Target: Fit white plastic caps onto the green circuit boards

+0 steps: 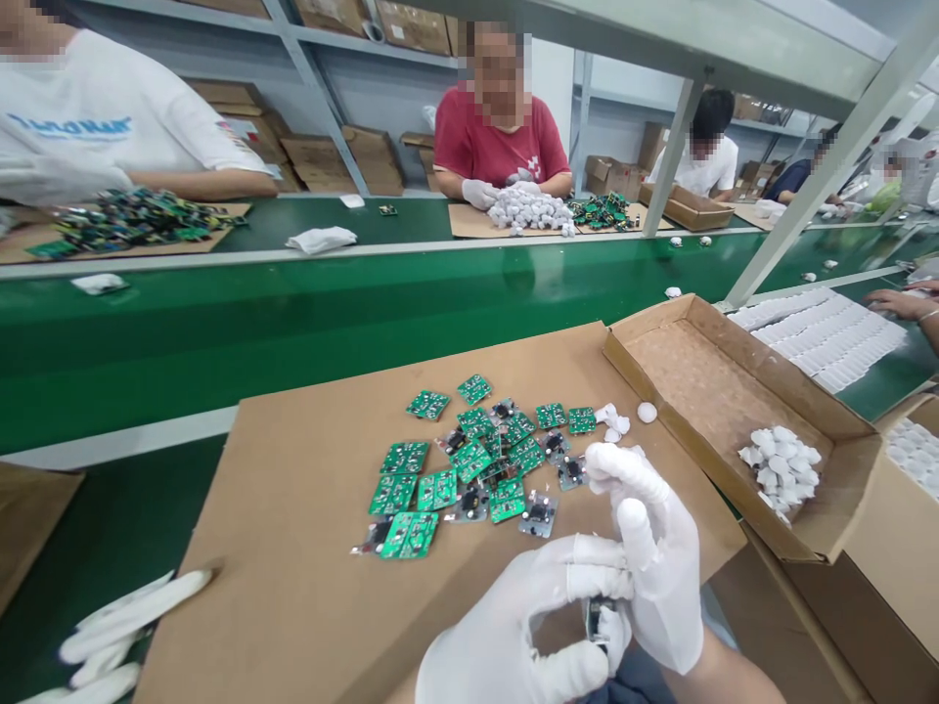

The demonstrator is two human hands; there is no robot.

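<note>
My left hand (524,626), in a white glove, is closed around a small black electronic part (600,618) with white material beside it, low in the view. Its index finger and thumb press on it from above and below. Beside it, my right hand (652,548), also gloved, is raised with its thumb and bent fingers apart, and nothing shows between them. It overlaps the left fingertips. Past the hands, several green circuit boards (436,489) lie in a loose pile on a cardboard sheet (293,548). Small white caps (614,422) sit at the pile's right edge.
To the right, a shallow cardboard tray (690,372) holds a heap of white pieces (782,469). White gloves (132,626) lie at lower left. A green conveyor (367,328) runs across. Co-workers sit opposite, one in a red shirt (469,137). A slanted metal post (807,176) stands at right.
</note>
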